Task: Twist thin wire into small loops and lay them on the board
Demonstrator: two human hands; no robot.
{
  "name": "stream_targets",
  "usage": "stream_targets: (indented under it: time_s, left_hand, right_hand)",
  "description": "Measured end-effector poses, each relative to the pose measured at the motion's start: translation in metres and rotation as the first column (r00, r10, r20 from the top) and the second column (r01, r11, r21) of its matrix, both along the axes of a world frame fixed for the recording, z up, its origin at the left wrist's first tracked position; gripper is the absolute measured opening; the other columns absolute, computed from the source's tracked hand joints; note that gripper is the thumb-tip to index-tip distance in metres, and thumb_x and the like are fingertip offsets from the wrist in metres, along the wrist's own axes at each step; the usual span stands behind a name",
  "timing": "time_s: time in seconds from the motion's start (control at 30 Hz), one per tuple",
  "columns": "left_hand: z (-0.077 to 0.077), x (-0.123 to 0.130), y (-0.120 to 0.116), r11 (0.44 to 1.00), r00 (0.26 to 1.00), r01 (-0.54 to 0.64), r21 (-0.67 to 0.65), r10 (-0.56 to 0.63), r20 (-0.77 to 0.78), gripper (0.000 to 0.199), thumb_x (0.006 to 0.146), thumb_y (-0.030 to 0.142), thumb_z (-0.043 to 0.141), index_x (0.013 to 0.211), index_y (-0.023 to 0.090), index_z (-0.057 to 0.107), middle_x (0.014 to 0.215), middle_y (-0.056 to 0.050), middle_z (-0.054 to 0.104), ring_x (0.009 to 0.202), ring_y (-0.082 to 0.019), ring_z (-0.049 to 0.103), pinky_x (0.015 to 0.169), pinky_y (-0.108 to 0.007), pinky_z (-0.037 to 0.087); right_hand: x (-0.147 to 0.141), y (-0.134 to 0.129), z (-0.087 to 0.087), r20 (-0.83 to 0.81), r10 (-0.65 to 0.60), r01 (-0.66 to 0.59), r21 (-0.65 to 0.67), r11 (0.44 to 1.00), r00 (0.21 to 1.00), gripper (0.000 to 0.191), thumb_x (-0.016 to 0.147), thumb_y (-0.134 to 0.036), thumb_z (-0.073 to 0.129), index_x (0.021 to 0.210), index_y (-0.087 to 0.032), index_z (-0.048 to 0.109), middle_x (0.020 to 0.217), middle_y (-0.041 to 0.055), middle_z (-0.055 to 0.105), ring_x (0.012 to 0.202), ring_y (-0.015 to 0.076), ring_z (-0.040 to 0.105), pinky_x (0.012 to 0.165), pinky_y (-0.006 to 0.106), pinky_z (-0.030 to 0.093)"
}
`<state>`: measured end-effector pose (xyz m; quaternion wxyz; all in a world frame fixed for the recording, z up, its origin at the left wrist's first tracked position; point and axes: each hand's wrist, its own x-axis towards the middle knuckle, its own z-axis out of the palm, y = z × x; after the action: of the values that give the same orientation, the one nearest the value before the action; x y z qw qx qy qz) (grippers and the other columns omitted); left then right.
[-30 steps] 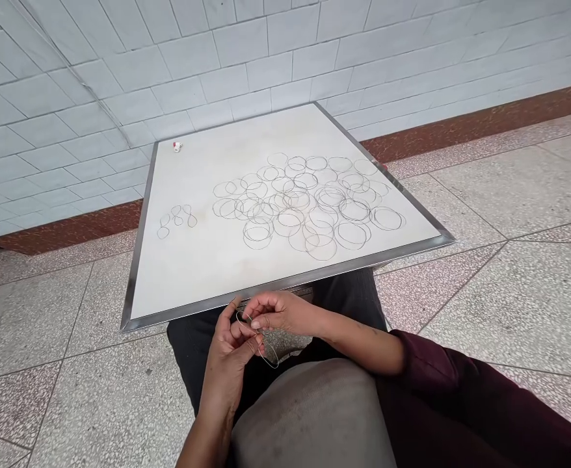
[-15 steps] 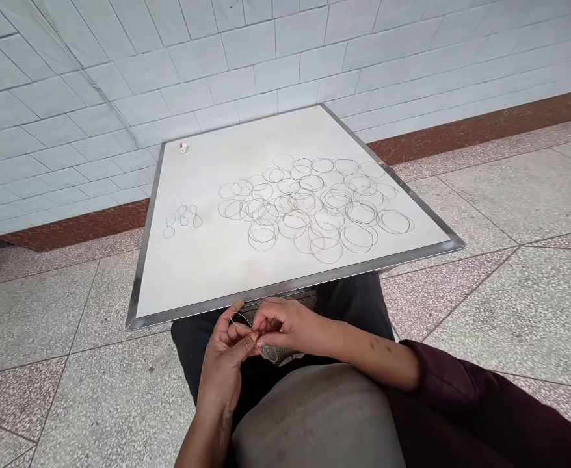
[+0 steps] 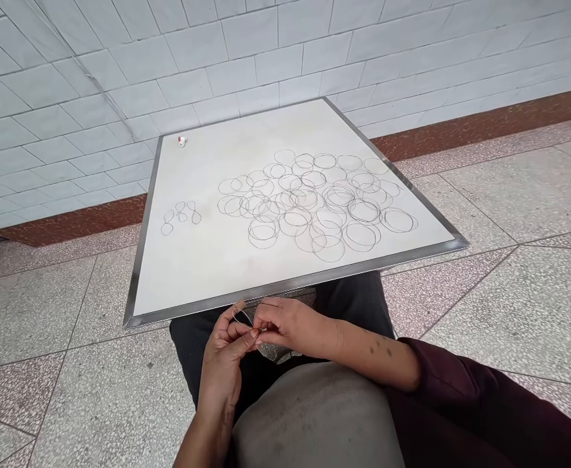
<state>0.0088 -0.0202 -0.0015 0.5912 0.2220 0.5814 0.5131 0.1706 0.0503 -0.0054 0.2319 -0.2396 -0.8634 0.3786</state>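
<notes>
Between my two hands, just off the table's near edge and above my lap, is a thin wire loop (image 3: pixel 241 317). My left hand (image 3: pixel 227 348) pinches it between thumb and fingers, and one loop stands up near a fingertip with a tan wrapping. My right hand (image 3: pixel 285 328) pinches the same wire from the right, its fingertips meeting those of the left. Another bend of the wire hangs below the fingers. The crossing point is mostly hidden by the fingertips.
A white table (image 3: pixel 178 279) with a metal rim stands in front of me against a tiled wall. Many thin wire rings (image 3: pixel 295 216) lie overlapping on its right half. Several figure-eight wire pieces (image 3: pixel 182 212) lie at left. A small white-and-red object (image 3: pixel 183 141) sits at the far left corner.
Both hands stay in nearly the same place, still pinching the wire, with only slight finger movement. The view has shifted a little.
</notes>
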Motion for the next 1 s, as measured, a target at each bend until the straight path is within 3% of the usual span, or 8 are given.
stream_targets:
  time_s: [0.1,0.3,0.5,1.0]
  left_hand:
    - [-0.002,0.001,0.001,0.999,1.000,-0.003,0.034,0.004,-0.011,0.058,0.064,0.021,0.082,0.119,0.019,0.062,0.062,0.005,0.065,0.058,-0.011,0.059,0.068,-0.025,0.047]
    - [-0.005,0.002,0.006,0.999,1.000,-0.028,0.043,0.028,-0.010,0.055,0.066,0.025,0.083,0.115,0.019,0.060,0.066,0.004,0.067,0.061,-0.012,0.060,0.068,-0.026,0.048]
    - [-0.005,0.003,0.007,0.997,0.998,-0.067,0.045,0.066,0.019,0.054,0.067,0.025,0.084,0.115,0.018,0.059,0.069,0.004,0.067,0.063,-0.011,0.059,0.064,-0.024,0.048]
    - [0.000,-0.002,0.003,0.998,1.000,-0.002,0.058,0.002,-0.012,0.053,0.073,0.029,0.079,0.123,0.021,0.063,0.075,0.002,0.069,0.070,-0.013,0.064,0.071,-0.027,0.054]
  right_hand:
    - [-0.001,-0.001,-0.004,0.006,-0.019,0.019,-0.015,1.000,1.000,0.011,0.086,-0.023,0.070,0.088,-0.019,0.060,0.087,0.0030,0.063,0.079,0.0166,0.059,0.071,0.027,0.049]
    - [-0.004,-0.005,-0.015,-0.054,-0.097,0.086,-0.171,0.981,0.994,0.019,0.083,-0.019,0.072,0.097,-0.020,0.059,0.091,0.0017,0.061,0.077,0.0143,0.059,0.071,0.026,0.050]
    - [-0.008,-0.009,-0.017,-0.040,-0.158,0.151,-0.145,0.978,0.987,0.015,0.087,-0.015,0.065,0.099,-0.021,0.059,0.087,0.0007,0.063,0.080,0.0151,0.059,0.073,0.026,0.048]
    - [-0.007,-0.008,-0.019,-0.101,-0.166,0.148,-0.163,0.975,0.981,0.010,0.090,-0.018,0.063,0.099,-0.021,0.059,0.088,0.0004,0.062,0.080,0.0145,0.058,0.073,0.026,0.048]
